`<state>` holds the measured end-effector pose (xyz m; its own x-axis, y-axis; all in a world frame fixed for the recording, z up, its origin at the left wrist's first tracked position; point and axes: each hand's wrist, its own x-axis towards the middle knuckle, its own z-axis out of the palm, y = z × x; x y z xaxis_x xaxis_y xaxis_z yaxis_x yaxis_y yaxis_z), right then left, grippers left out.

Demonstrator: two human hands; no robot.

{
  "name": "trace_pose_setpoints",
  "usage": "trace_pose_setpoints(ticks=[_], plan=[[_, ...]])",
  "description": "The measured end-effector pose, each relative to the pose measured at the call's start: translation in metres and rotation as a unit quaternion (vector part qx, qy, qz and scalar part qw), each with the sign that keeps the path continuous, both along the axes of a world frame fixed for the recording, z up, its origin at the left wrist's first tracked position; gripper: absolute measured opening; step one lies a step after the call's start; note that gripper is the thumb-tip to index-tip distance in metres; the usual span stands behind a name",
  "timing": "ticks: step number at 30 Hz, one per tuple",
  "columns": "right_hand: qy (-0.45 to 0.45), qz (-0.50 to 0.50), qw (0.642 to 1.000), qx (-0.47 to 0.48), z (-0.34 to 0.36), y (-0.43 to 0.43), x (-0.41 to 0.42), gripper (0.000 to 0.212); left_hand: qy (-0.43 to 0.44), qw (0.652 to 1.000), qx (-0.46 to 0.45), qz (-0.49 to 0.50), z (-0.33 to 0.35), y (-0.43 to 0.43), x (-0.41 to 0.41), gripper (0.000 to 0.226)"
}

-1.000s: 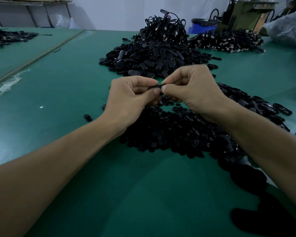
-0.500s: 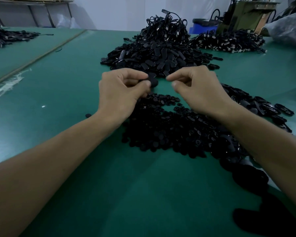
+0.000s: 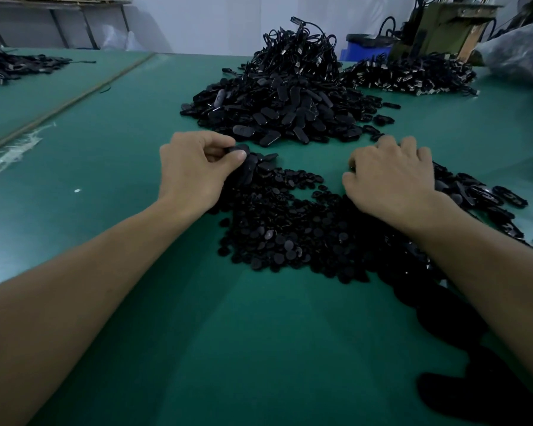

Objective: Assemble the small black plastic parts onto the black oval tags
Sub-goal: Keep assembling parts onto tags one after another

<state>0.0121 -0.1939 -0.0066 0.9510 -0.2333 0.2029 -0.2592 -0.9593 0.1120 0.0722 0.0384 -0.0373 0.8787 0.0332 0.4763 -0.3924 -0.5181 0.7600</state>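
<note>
Head view. Around the work: heap of oval tags (image 3: 283,109) at bench centre, on the far side of both hands; tangle of corded pieces (image 3: 299,50) stacked on its far slope; second flat heap (image 3: 413,75) further right, in front of a blue bin (image 3: 366,49) and an olive-green box (image 3: 443,26). Spread of small black plastic parts (image 3: 283,229) nearest, between the two forearms and reaching under the right hand. Loose ring-shaped pieces (image 3: 486,195) beside the right wrist. Another dark heap (image 3: 16,64) at far left, beyond a raised seam (image 3: 74,99).

Left hand (image 3: 194,170): fingers curled, thumb and forefinger pinching one held tag (image 3: 239,149) flat, at the far-left edge of the spread, just above a few more tags lying there. Right hand (image 3: 391,176): palm down on the right end of the spread, fingers bent downward, tips hidden; cannot tell whether holding anything.

Materials: all pieces black plastic with a dull sheen; tags flat, elongated, rounded at both ends; small parts round, button-like. Bench (image 3: 105,142) covered in smooth matt green sheet, with one white speck (image 3: 77,190) left of the left wrist.

Room: narrow green strip between tag heap and hands; wide green area left of the left arm up to the seam; more green surface near the body. Right side crowded with pieces up to the frame edge.
</note>
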Motion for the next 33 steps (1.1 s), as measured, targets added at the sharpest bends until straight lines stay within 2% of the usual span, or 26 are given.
trace_pose_setpoints(ticks=[4, 8, 11, 13, 15, 17, 22, 25, 28, 33], plan=[[0.010, -0.001, 1.000, 0.021, 0.002, -0.002, 0.000, 0.024, 0.008, 0.999, 0.034, 0.005, 0.001, 0.000, -0.001, 0.019], [-0.043, 0.061, 0.995, 0.062, 0.000, -0.003, 0.003, 0.026, 0.028, 0.999, 0.039, 0.010, 0.001, 0.000, -0.002, 0.016], [-0.094, 0.089, 0.990, 0.061, 0.000, -0.004, 0.004, 0.027, 0.013, 0.999, 0.034, 0.007, 0.003, -0.001, -0.006, 0.007], [-0.151, 0.122, 0.977, 0.090, 0.000, -0.003, 0.005, 0.030, -0.014, 0.999, 0.036, 0.003, 0.005, -0.004, -0.011, 0.010], [-0.197, 0.183, 0.947, 0.175, 0.001, 0.002, 0.006, 0.018, -0.045, 0.998, 0.027, -0.029, 0.008, -0.011, -0.018, 0.014], [-0.226, 0.242, 0.897, 0.292, 0.003, 0.011, 0.005, 0.010, -0.040, 0.996, -0.007, -0.077, 0.011, -0.019, -0.026, 0.014], [-0.198, 0.325, 0.781, 0.496, 0.000, 0.023, 0.003, 0.012, 0.121, 0.964, -0.154, -0.178, 0.017, -0.034, -0.039, 0.017], [-0.188, 0.349, 0.720, 0.570, -0.001, 0.025, 0.001, 0.011, 0.156, 0.952, -0.185, -0.190, 0.019, -0.035, -0.040, 0.024], [-0.182, 0.356, 0.687, 0.606, -0.001, 0.026, 0.002, 0.009, 0.180, 0.939, -0.214, -0.199, 0.019, -0.035, -0.037, 0.025], [-0.141, 0.317, 0.683, 0.642, -0.005, 0.025, 0.008, 0.013, 0.193, 0.902, -0.311, -0.228, 0.018, -0.032, -0.032, 0.004]])
